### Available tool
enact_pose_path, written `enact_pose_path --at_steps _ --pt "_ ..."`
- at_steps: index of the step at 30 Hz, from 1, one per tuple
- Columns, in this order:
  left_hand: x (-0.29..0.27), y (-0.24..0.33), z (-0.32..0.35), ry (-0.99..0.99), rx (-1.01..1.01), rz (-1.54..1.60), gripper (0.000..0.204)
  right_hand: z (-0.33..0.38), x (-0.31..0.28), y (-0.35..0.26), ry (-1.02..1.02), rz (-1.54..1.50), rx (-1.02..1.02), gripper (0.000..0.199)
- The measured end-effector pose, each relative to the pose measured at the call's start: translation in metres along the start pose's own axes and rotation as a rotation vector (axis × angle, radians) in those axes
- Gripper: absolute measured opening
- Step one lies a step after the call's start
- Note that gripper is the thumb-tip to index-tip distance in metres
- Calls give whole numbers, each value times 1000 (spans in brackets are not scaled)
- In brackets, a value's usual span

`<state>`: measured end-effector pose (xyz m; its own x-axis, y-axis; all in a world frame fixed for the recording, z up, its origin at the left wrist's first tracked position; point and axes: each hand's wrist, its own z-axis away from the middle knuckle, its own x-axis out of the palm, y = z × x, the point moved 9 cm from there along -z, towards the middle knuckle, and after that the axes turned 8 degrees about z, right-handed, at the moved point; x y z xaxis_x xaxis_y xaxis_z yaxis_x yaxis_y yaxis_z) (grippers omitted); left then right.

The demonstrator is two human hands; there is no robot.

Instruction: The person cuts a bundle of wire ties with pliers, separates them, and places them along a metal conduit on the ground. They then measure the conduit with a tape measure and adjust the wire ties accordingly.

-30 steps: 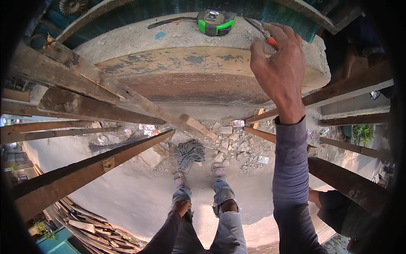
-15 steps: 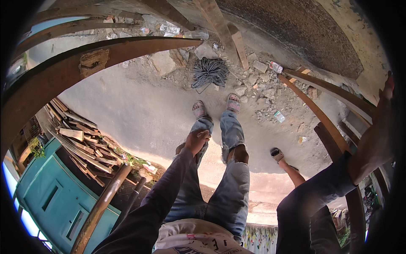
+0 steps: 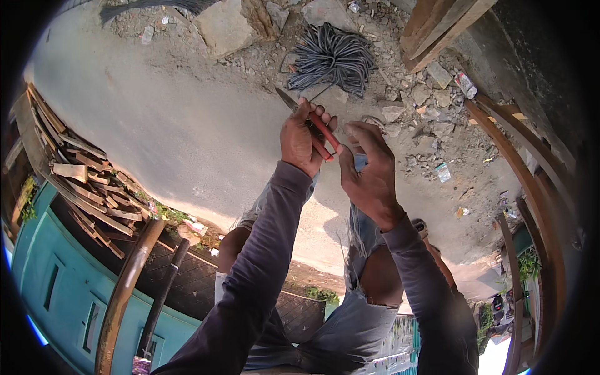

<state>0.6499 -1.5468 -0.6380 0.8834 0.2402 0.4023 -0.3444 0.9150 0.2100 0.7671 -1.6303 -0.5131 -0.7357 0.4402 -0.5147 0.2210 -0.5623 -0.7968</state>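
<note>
My left hand point(image 3: 301, 137) is closed around red-handled pruning shears point(image 3: 324, 130), with their dark pointed blade sticking out past the thumb, up and to the left. Close to the handle ends is my right hand point(image 3: 370, 172), its fingers bent but apart; the thumb tip is at the end of one handle, and whether it presses there I cannot tell. Beyond both hands, a bundle of dark bent metal rods point(image 3: 331, 59) lies on the ground.
Broken stones and rubble point(image 3: 431, 115) lie around the bundle, beside a large rock point(image 3: 228, 28). Wooden beams point(image 3: 506, 131) lean at the right. A pile of split wood point(image 3: 87, 194) is at the left, near a turquoise door point(image 3: 53, 275) and a brown post point(image 3: 128, 294).
My right hand has come from the far right edge to the middle. My left hand has moved forward and now holds the shears. My view has shifted and my knees are more bent.
</note>
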Motion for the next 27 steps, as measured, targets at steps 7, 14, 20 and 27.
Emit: enact_pose_path --at_steps 7,14,20,27 --pt "-14 13 -66 -101 181 228 33 -29 105 117 -507 -441 365 30" --pt "7 -10 -75 -214 374 72 36 -39 109 165 -661 -751 624 20" --pt "48 -38 -99 -381 100 180 37 -64 79 161 -769 -625 459 12" --pt "121 -17 -113 -868 -141 420 28 -108 19 109 -572 -420 1 17"
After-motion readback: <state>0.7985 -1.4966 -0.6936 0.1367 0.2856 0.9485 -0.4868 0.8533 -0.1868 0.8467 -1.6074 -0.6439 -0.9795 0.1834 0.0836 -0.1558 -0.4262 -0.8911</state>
